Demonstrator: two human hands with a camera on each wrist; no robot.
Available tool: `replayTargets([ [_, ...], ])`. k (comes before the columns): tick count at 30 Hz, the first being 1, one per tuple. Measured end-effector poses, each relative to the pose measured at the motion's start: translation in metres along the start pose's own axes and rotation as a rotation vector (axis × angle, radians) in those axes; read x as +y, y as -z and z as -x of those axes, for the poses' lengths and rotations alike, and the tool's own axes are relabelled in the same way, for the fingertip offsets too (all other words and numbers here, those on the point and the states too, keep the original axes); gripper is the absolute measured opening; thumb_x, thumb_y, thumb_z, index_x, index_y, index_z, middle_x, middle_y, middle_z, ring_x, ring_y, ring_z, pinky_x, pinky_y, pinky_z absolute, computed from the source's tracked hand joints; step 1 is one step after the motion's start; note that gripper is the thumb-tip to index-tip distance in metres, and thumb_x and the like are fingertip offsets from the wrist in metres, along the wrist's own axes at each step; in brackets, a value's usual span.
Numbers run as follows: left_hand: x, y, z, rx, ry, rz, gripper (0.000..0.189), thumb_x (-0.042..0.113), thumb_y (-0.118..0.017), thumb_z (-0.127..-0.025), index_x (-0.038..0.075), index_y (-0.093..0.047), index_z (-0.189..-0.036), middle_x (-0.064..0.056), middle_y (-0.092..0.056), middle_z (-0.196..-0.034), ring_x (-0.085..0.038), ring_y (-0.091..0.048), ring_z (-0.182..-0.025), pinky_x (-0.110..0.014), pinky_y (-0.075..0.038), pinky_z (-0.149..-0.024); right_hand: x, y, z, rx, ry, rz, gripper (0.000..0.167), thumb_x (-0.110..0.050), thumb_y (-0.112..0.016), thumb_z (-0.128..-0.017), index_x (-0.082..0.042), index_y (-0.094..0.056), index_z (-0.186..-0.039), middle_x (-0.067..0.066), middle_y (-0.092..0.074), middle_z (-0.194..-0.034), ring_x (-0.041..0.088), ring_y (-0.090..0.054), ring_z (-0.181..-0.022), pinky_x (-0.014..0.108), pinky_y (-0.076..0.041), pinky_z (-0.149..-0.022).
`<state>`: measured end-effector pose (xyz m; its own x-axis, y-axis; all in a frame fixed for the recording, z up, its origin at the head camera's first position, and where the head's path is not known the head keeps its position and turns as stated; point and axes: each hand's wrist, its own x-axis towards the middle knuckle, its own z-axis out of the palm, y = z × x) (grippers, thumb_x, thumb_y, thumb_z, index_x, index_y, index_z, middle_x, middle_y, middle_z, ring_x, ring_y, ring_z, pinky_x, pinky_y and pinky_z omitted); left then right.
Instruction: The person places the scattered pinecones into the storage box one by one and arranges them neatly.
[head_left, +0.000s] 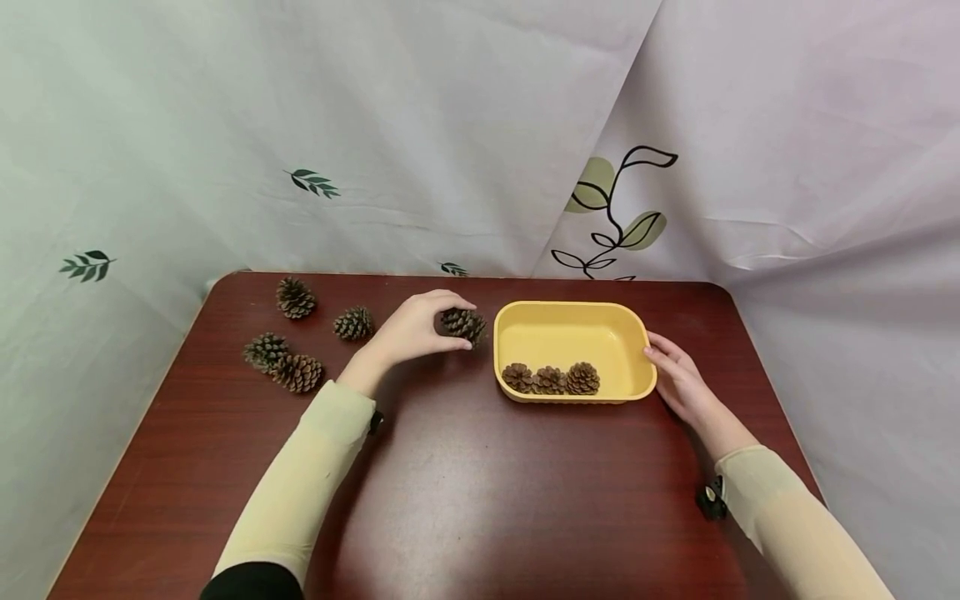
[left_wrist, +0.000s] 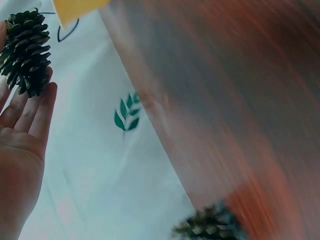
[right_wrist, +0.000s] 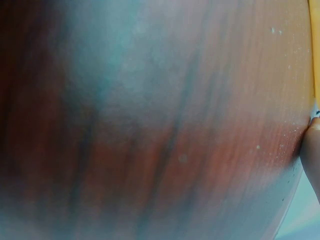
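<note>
My left hand (head_left: 417, 333) pinches a brown pine cone (head_left: 462, 326) between thumb and fingers, just left of the yellow plastic tub (head_left: 572, 310). In the left wrist view that pine cone (left_wrist: 27, 55) shows its open scales, with the fingers (left_wrist: 42, 112) behind it. On the tub's right end, my right hand (head_left: 678, 379) holds the rim, thumb at the top edge. Three pine cones (head_left: 550, 381) lie in a row along the tub's near wall. Only a sliver of the tub (right_wrist: 316, 50) and the right hand (right_wrist: 313, 150) appears in the right wrist view.
Several more pine cones lie at the back left of the dark red table (head_left: 450, 492): one (head_left: 296, 297) near the far edge, another (head_left: 353, 323) by the left wrist, and a touching pair (head_left: 298, 373). A pale leaf-print cloth (head_left: 420, 142) hangs behind the table.
</note>
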<state>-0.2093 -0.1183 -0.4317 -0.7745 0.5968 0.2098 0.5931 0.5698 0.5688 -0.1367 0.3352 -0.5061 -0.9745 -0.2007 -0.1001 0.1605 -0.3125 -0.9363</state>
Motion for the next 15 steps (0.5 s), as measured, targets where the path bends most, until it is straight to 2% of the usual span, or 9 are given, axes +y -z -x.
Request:
replayTargets([
  [8,0.015,-0.017,-0.026,-0.019,-0.047,0.025,0.058,0.033,-0.093,-0.082,0.011,-0.074,-0.132,-0.007,-0.074,-0.132,-0.025,-0.068,-0.126,-0.044,-0.054,-0.114,0.001,0.001,-0.001,0.005,-0.006,-0.005,0.031,-0.004,-0.043,-0.112,-0.019,-0.064,-0.129,-0.01,-0.073,-0.124,0.002,-0.068,-0.113,0.017,-0.058,-0.094],
  [15,0.036,-0.035,-0.05,-0.057,-0.075,0.012,0.058,0.037,-0.092,-0.084,0.013,-0.073,-0.133,-0.006,-0.073,-0.135,-0.023,-0.067,-0.128,-0.04,-0.053,-0.116,0.002,0.001,-0.001,0.006,0.0,-0.011,0.031,-0.003,-0.043,-0.112,-0.019,-0.064,-0.13,-0.009,-0.072,-0.125,0.003,-0.068,-0.114,0.017,-0.058,-0.095],
])
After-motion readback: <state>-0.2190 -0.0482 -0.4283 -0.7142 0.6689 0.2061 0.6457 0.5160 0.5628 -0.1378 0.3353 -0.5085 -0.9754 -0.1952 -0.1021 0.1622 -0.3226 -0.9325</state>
